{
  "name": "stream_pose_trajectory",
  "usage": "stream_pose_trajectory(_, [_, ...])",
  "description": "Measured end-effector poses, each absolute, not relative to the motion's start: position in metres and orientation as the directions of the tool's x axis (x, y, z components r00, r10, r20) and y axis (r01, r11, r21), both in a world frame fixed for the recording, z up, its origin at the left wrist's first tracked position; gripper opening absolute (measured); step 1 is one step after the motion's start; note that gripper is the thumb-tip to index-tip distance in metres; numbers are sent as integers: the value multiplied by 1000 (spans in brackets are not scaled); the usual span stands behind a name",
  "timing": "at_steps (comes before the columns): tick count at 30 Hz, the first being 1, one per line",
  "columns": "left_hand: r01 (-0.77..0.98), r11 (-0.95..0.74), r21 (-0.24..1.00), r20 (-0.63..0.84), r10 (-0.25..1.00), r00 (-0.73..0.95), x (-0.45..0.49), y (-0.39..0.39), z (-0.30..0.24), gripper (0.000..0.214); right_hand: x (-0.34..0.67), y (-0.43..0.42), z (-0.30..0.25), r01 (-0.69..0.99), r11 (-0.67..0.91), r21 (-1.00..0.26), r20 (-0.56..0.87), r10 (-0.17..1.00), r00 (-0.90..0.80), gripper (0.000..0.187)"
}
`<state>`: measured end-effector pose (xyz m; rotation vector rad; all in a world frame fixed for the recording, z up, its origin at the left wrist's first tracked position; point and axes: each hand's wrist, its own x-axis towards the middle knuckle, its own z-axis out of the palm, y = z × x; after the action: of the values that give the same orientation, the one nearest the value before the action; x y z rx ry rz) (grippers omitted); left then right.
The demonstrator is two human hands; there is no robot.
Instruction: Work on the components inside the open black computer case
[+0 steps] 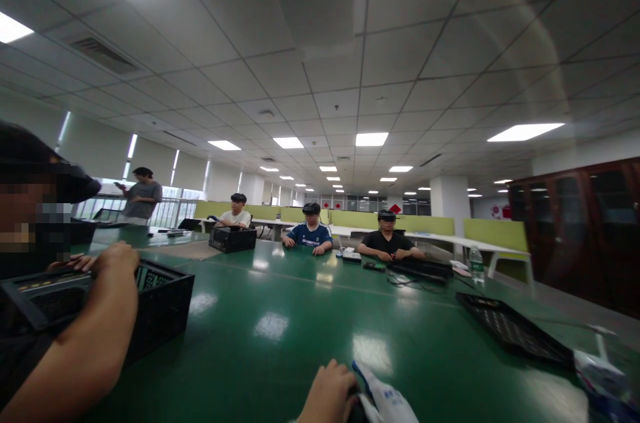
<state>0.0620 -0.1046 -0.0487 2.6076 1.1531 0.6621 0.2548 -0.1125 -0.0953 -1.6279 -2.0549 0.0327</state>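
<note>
In the head view, a white item (pixel 393 403) lies at the bottom edge, just right of centre, over the green surface (pixel 225 343). It looks soft and creased, with a strip of blue along its upper left edge and faint blue print; the frame cuts off the rest. A small dark object (pixel 357 410) shows between it and the left hand (pixel 330 391), whose fingers are bent over toward that object; whether they grip it or only touch it, I cannot tell. The right hand cannot be made out, so its state is unknown.

Five other people are visible: one close by at left, three seated across the surface, and one standing near the windows.

Two black boxes are plain to see. The near box (pixel 160 303) has an open top and perforated walls, and the neighbour's hands are at it; its contents are too dark to name. The far box (pixel 233 240) stands before the person in white. At right lie one shallow black tray (pixel 515 330), with pale marks across its inside, and one clear bottle (pixel 477 265), upright and labelled; its fill is unclear.
</note>
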Motion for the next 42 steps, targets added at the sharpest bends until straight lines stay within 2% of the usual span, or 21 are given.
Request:
stream_pose_trajectory(7, [652,-664,365,302,748,591,63,-103,-49,20,262,-102,-112,895,318,-314,494,859,-132,46])
stream_pose_trajectory(15, [666,-665,337,338,746,573,64,-102,-49,24,264,-103,-107,859,331,-391,473,873,-121,41])
stream_pose_trajectory(17, [668,-658,348,357,752,555,63,-103,-49,29,266,-103,-102,842,339,-419,480,870,-111,46])
stream_pose_trajectory(19, [668,-651,361,367,758,540,62,-104,-48,30,269,-101,-97,800,331,-500,478,876,-64,54])
stream_pose_trajectory(23, [663,-650,371,385,757,527,59,-102,-50,29,276,-100,-91,699,282,-657,395,919,1,68])
stream_pose_trajectory(27, [657,-667,351,392,742,544,56,-100,-54,31,281,-104,-91,632,277,-724,391,919,44,67])
stream_pose_trajectory(32, [656,-677,333,386,732,561,53,-99,-55,32,279,-103,-93,595,195,-779,351,923,156,67])
stream_pose_trajectory(42, [660,-666,348,383,743,548,52,-99,-56,31,266,-109,-84,343,161,-925,220,965,140,91])
